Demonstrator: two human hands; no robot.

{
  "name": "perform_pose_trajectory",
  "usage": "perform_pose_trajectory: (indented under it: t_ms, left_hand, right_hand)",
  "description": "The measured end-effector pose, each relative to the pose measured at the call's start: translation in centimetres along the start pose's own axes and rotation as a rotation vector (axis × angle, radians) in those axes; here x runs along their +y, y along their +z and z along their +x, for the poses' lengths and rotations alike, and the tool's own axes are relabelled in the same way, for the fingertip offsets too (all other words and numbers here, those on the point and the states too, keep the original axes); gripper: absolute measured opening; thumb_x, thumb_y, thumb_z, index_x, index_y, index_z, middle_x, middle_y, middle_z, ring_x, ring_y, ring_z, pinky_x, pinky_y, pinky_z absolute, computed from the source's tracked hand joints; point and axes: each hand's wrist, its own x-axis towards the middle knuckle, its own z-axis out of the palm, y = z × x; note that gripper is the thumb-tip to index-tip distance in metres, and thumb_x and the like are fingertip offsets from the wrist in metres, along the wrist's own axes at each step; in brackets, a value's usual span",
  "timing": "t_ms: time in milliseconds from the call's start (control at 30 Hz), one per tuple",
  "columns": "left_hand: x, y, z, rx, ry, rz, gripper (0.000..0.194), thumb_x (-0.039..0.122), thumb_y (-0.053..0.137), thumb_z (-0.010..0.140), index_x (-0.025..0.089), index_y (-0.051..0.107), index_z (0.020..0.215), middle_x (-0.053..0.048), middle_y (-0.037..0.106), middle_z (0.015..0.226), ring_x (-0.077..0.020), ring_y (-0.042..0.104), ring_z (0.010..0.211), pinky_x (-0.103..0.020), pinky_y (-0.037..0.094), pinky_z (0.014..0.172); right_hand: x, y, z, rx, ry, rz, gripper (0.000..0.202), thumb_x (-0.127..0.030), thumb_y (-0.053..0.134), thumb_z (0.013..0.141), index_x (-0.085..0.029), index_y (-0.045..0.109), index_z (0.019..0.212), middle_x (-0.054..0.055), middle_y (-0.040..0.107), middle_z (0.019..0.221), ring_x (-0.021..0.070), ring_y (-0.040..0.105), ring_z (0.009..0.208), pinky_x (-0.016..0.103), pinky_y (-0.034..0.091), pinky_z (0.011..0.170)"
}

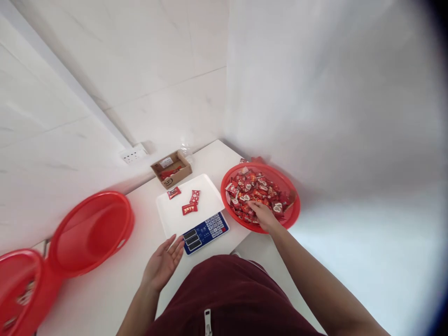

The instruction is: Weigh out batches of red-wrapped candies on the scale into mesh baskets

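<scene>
On the right, a red basket point(296, 212) holds many red-wrapped candies point(257, 189). My right hand point(262, 214) reaches over its near edge, fingertips among the candies; whether a candy is between them is hidden. My left hand point(164, 263) is palm up with fingers spread, holding nothing, beside the near left corner of a scale. The scale has a white tray point(185, 193) and a blue keypad panel point(206, 233). Three red packets lie on the tray: one at the upper left point(174, 192), one upright point(195, 197) and one nearer me point(189, 208).
Behind the scale, a small cardboard box point(171, 169) contains red packets, with a clear plastic item point(185, 150) beside it. Two red bins point(93, 233) point(21, 289) stand at the left; the farther-left one has some items inside. A wall socket point(134, 154) is behind the table point(140, 224).
</scene>
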Motion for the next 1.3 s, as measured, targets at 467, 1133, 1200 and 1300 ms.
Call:
perform_pose_trajectory:
  t_ms: [467, 1133, 1200, 1300]
  left_hand:
    - [-2.3, 0.3, 2.3, -0.047, -0.084, 0.046, 0.024, 0.014, 0.058, 0.082, 0.011, 0.056, 0.106, -0.011, 0.069, 0.096, -0.0184, 0.069, 0.079, -0.027, 0.055, 0.07]
    - [-3.7, 2.4, 0.5, 0.031, 0.004, 0.027, 0.02, 0.013, 0.051, 0.086, 0.012, 0.056, 0.106, -0.009, 0.07, 0.088, -0.0156, 0.069, 0.069, -0.026, 0.055, 0.065]
    - [-3.9, 2.7, 0.5, 0.038, 0.012, 0.037, 0.02, 0.012, 0.051, 0.086, 0.012, 0.056, 0.106, -0.008, 0.07, 0.087, -0.0151, 0.069, 0.069, -0.026, 0.055, 0.065]
    - [-4.8, 3.7, 0.5, 0.03, 0.004, 0.078, 0.022, 0.014, 0.055, 0.084, 0.014, 0.057, 0.106, -0.007, 0.07, 0.086, -0.0145, 0.068, 0.069, -0.026, 0.053, 0.067]
  right_hand:
    - [-2.2, 4.6, 2.6, -0.076, -0.416, -0.62, 0.049, -0.034, 0.046, 0.085, -0.019, 0.044, 0.131, 0.011, 0.044, 0.138, 0.0234, 0.038, 0.128, 0.04, 0.028, 0.106]
    - [3.7, -2.9, 4.4, -0.023, -0.124, -0.583, 0.026, -0.025, 0.042, 0.081, -0.02, 0.06, 0.1, 0.007, 0.064, 0.094, 0.0213, 0.059, 0.088, 0.033, 0.046, 0.081]
    - [3.3, -4.0, 4.5, 0.022, -0.076, -0.458, 0.032, -0.034, 0.035, 0.085, -0.02, 0.057, 0.104, 0.008, 0.065, 0.091, 0.021, 0.061, 0.08, 0.033, 0.049, 0.07]
    - [2.0, -5.1, 3.9, 0.027, -0.029, -0.3, 0.042, -0.048, 0.028, 0.086, -0.021, 0.054, 0.106, 0.006, 0.063, 0.079, 0.0186, 0.059, 0.063, 0.03, 0.047, 0.052]
